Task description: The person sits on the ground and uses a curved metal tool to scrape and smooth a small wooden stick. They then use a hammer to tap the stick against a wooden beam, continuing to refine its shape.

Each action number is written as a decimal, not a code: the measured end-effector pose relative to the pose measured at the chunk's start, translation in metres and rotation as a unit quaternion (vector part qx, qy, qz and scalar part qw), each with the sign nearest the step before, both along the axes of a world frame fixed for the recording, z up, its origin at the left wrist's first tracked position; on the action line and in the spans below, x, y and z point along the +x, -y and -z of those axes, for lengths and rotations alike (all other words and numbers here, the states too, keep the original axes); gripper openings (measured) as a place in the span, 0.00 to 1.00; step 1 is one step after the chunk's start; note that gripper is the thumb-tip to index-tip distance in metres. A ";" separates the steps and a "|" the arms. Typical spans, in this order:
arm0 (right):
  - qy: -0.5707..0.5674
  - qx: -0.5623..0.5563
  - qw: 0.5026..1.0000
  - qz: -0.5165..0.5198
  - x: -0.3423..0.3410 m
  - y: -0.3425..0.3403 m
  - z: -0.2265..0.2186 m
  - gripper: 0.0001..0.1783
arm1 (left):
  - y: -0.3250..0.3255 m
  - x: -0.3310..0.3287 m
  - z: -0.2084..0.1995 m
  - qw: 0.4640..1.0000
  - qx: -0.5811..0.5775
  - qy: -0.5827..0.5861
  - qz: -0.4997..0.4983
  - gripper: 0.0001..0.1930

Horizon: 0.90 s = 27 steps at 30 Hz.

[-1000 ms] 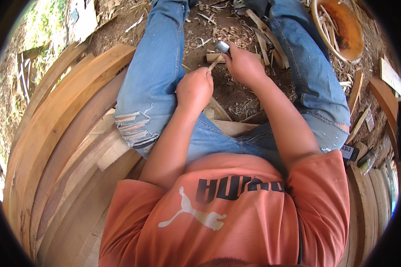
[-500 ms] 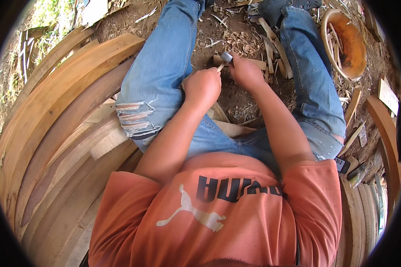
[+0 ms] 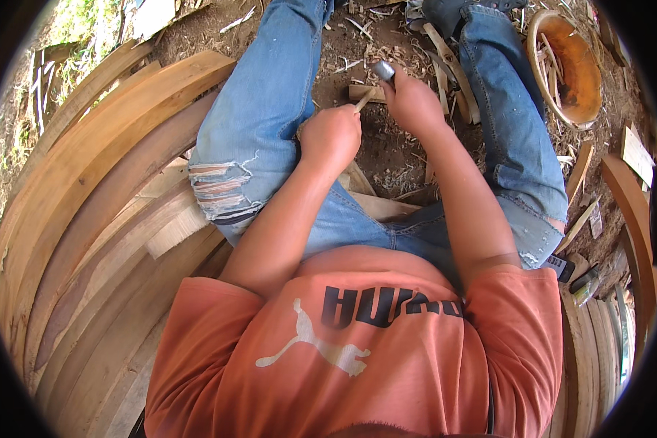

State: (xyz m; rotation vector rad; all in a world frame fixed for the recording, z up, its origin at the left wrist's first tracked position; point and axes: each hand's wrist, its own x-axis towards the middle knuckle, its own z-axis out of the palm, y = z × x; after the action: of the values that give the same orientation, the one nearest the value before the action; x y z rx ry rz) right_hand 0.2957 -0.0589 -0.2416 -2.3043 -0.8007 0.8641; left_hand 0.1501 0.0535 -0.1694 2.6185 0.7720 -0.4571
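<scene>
Though close, left hand's (image 3: 331, 139) stick (image 3: 364, 101) clear of right hand's (image 3: 416, 106) metal tool (image 3: 383, 71).

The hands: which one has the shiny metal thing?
The right hand: it grips the metal tool, while the left hand holds a thin stick.
</scene>
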 end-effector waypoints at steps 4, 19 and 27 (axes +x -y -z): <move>-0.014 -0.008 1.000 -0.016 -0.004 -0.002 -0.002 0.22 | 0.000 0.003 0.003 1.000 0.000 0.008 0.004 0.10; -0.016 -0.043 0.996 -0.079 -0.020 0.004 0.036 0.20 | 0.003 0.004 0.001 0.998 0.046 0.024 0.018 0.08; -0.003 0.003 0.999 -0.037 -0.016 0.005 0.032 0.25 | 0.003 0.001 0.003 0.999 0.039 0.019 0.025 0.06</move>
State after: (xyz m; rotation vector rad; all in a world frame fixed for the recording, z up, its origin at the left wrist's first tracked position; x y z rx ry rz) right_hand 0.2793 -0.0639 -0.2734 -2.2780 -0.8891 0.8997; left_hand 0.1509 0.0506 -0.1723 2.7154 0.7281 -0.3988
